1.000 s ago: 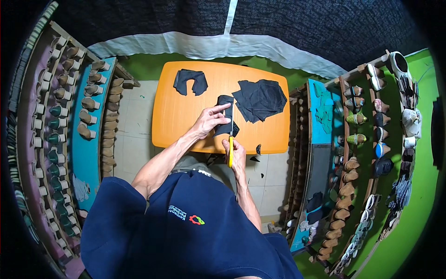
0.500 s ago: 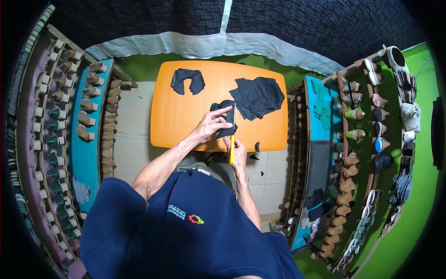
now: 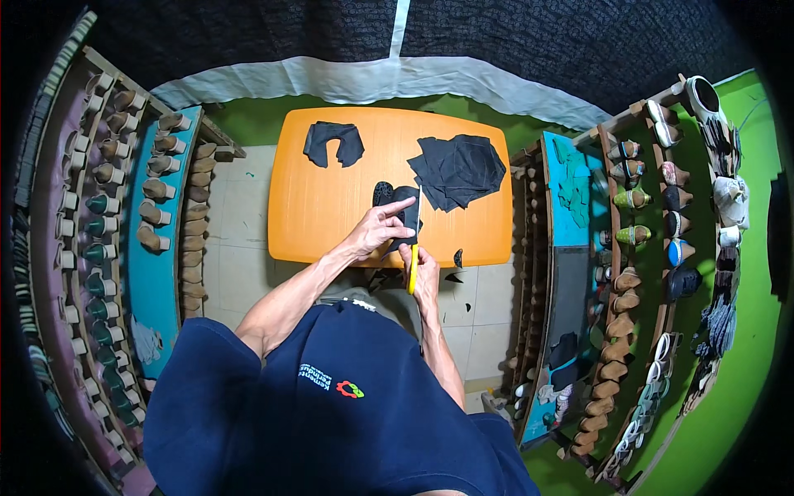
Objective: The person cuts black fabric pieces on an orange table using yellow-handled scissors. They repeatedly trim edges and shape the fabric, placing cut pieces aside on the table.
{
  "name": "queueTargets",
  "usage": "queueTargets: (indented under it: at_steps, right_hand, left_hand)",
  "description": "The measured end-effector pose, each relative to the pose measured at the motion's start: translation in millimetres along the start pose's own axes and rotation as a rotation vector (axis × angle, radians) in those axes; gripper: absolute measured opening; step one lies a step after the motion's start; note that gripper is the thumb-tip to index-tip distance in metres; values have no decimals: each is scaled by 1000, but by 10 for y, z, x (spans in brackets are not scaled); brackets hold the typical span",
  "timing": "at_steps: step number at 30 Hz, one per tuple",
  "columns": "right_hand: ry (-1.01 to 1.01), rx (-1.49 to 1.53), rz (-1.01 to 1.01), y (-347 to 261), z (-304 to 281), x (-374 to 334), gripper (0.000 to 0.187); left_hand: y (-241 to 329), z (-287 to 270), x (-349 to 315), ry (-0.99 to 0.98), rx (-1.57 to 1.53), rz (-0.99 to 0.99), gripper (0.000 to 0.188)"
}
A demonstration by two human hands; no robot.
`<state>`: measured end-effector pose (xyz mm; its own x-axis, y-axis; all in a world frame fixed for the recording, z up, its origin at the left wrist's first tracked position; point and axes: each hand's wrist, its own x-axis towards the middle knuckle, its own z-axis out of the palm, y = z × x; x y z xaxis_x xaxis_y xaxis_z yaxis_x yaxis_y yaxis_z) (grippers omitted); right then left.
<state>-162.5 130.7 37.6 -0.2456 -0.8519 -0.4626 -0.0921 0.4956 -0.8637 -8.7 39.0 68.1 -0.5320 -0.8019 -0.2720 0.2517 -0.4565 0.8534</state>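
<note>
With my left hand (image 3: pixel 378 231) I grip a black fabric piece (image 3: pixel 407 198) over the near middle of the table, index finger stretched along it and thumb below. My right hand (image 3: pixel 425 271) is closed on the yellow handles of a pair of scissors (image 3: pixel 413 269). Their thin blades point away from me and lie along the right edge of the fabric; whether they are parted cannot be made out. Beside the fabric's left edge lies a small dark patterned piece (image 3: pixel 382 193), partly covered. A pile of black cut pieces (image 3: pixel 461 172) spreads to the right of the blades.
A U-shaped black piece (image 3: pixel 334 144) lies at the far left of the orange table (image 3: pixel 310 223). Small dark scraps (image 3: pixel 457 258) sit at its near edge and on the tiled floor (image 3: pixel 484 302). Racks of shoe lasts (image 3: pixel 103 223) and shoes (image 3: pixel 633 202) flank both sides.
The black fabric has turned and shifted slightly under my left hand, showing more of the patterned piece beside it. The scissors have moved very little and stay in my right hand.
</note>
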Motion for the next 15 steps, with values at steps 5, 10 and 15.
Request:
queueTargets:
  at_steps: [5,10,15]
  right_hand:
    - [16,-35,-4,45,-6,-51,50]
    - [27,-4,66,-23,19,-156,53]
    - [148,-6,139,183,22,-159,53]
  left_hand:
    - [-78,-13,-26,-31,4,-11,75]
    - [-179,-96,-135,32,41,-36,73]
    - [-343,-343,-368,295,12,73,85]
